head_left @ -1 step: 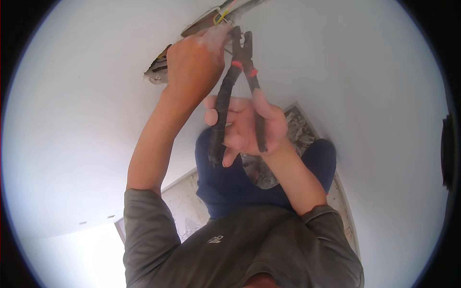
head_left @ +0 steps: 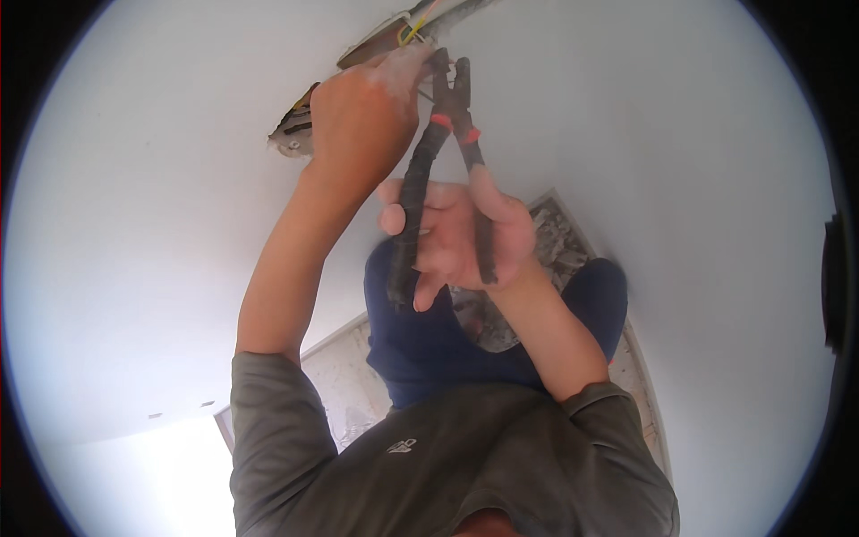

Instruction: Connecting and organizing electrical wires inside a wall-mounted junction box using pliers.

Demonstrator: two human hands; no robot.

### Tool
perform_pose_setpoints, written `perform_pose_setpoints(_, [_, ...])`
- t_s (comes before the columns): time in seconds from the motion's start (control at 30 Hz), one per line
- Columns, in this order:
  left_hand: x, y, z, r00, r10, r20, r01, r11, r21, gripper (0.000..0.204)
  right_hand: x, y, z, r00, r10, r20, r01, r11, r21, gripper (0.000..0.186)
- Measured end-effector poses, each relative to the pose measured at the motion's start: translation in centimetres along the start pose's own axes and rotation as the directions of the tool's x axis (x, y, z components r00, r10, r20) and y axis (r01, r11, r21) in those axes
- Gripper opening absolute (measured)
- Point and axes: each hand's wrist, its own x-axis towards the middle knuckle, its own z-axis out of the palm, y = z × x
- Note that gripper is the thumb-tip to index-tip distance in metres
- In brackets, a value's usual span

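My left hand (head_left: 367, 116) is closed, its fingertips pinched at the wall beside an open electrical box (head_left: 380, 45). A thin pale wire (head_left: 426, 95) shows by those fingertips, partly hidden behind the hand. Yellow-green wires (head_left: 413, 34) come out of the box. In my right hand (head_left: 506, 228) is a pair of pliers (head_left: 416, 192) with black-wrapped handles and red bands near the pivot. Its handles are spread, one against the fingers and one under the thumb. The parted jaws point up, close to the left fingertips; whether they touch the wire I cannot tell.
A second rough hole (head_left: 293, 128) with dark wires lies left of my left hand. White walls (head_left: 161, 224) surround the work. Below, between my knees in dark blue trousers (head_left: 407, 345), grey rubble (head_left: 492, 327) lies on the floor. Bright light comes from the lower left.
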Motion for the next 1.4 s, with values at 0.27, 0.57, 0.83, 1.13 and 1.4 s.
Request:
perform_pose_setpoints(0.27, [0.4,0.2,-0.1,0.999,0.028,-0.017,-0.028,1.000,-0.002,0.021,0.4,0.8,-1.4,0.986,0.026,0.166,-0.051,0.988,0.148,0.079])
perform_pose_setpoints(0.57, [0.3,-0.1,-0.4,0.999,0.032,0.031,-0.029,0.995,-0.095,0.014,-3.3,-0.5,1.4,0.970,-0.058,-0.237,-0.028,0.938,-0.345,0.071])
perform_pose_setpoints(0.83, [0.9,0.7,-0.7,0.992,-0.032,0.120,0.024,0.997,0.067,0.012,-4.1,-2.6,5.5,0.511,-0.706,-0.490,-0.716,-0.035,-0.697,0.049])
perform_pose_setpoints(1.13, [1.1,1.7,-0.8,0.997,-0.036,0.066,0.031,0.996,0.079,0.014,-1.4,-1.1,4.4,0.615,-0.787,-0.044,-0.733,-0.551,-0.400,0.055])
perform_pose_setpoints(1.4, [2.1,2.7,-2.2,0.999,-0.024,0.043,0.019,0.995,0.101,0.015,0.3,-0.2,5.3,0.594,-0.804,0.036,-0.712,-0.545,-0.442,0.047])
